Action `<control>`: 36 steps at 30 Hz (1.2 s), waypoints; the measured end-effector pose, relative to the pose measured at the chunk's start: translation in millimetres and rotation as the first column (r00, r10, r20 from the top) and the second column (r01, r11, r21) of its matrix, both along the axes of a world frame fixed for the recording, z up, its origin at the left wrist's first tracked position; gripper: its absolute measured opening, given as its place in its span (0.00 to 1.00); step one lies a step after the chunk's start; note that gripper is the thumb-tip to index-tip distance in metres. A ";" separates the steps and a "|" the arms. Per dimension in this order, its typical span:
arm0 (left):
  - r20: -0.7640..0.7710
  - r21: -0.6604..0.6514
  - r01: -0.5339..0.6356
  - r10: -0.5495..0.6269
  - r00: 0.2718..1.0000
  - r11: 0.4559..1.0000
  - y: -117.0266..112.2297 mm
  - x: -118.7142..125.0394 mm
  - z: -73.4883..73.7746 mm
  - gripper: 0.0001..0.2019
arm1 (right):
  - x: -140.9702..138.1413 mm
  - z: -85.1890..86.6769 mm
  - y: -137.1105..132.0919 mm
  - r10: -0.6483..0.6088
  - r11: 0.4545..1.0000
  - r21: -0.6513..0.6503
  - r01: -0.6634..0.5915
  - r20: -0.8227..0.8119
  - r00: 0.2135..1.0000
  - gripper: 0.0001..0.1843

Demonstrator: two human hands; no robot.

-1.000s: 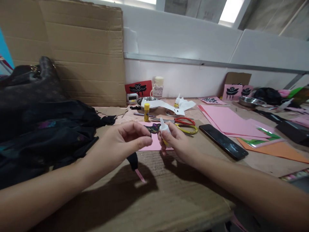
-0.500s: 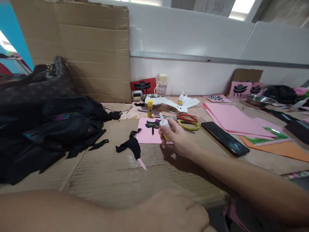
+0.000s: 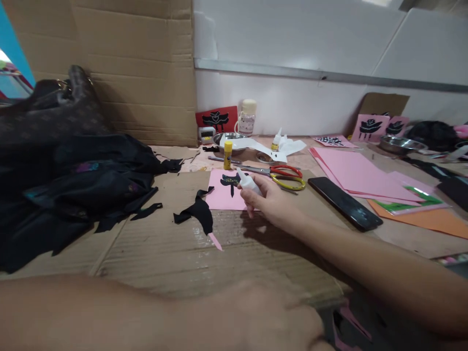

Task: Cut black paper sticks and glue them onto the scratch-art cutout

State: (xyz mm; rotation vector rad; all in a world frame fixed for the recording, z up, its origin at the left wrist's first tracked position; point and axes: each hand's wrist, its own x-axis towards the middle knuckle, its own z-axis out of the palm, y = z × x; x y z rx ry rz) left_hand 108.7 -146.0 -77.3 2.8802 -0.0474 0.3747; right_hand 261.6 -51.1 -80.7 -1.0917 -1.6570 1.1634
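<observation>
My right hand [image 3: 272,197] is closed around a small white glue bottle [image 3: 248,182], its nozzle tilted up and to the left. The bottle is over the right side of a pink card [image 3: 217,201]. Black cut-out shapes with glittery spots [image 3: 230,180] lie on that card, close to the nozzle; whether the nozzle touches them I cannot tell. My left hand [image 3: 270,314] is low in the foreground near the cardboard's front edge, blurred, with its fingers mostly out of sight. A black scrap with a pink strip [image 3: 199,214] lies left of the card.
Behind the card are a yellow glue stick [image 3: 227,156], scissors [image 3: 287,171] and a metal bowl [image 3: 228,139]. A phone [image 3: 343,202] and pink sheets [image 3: 365,175] lie to the right. Black fabric [image 3: 98,190] and a brown bag [image 3: 51,114] fill the left.
The view has tipped slightly downward. My right hand has tilted the glue bottle further left, its nozzle now lower over the card. My left hand stays low in the foreground.
</observation>
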 end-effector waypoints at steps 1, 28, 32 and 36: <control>-0.004 0.016 -0.075 0.075 0.997 0.997 3.3 -17.0 11.8 0.09 | 0.1 0.4 -0.6 -0.006 1.000 0.002 0.006 0.026 1.000 0.24; 0.218 0.281 -0.507 0.460 0.861 0.815 79.1 -136.2 -5.0 0.19 | -0.5 0.7 -31.6 0.412 0.573 0.422 -0.703 0.593 0.692 0.04; 0.108 0.260 -0.464 0.452 0.885 0.847 70.0 -132.7 -3.2 0.19 | -0.7 -1.0 -31.5 0.397 0.573 0.429 -0.698 0.600 0.694 0.04; 0.105 0.219 -0.462 0.450 0.887 0.859 71.9 -134.7 -6.9 0.18 | -1.1 -1.0 -31.5 0.383 0.590 0.422 -0.688 0.604 0.699 0.06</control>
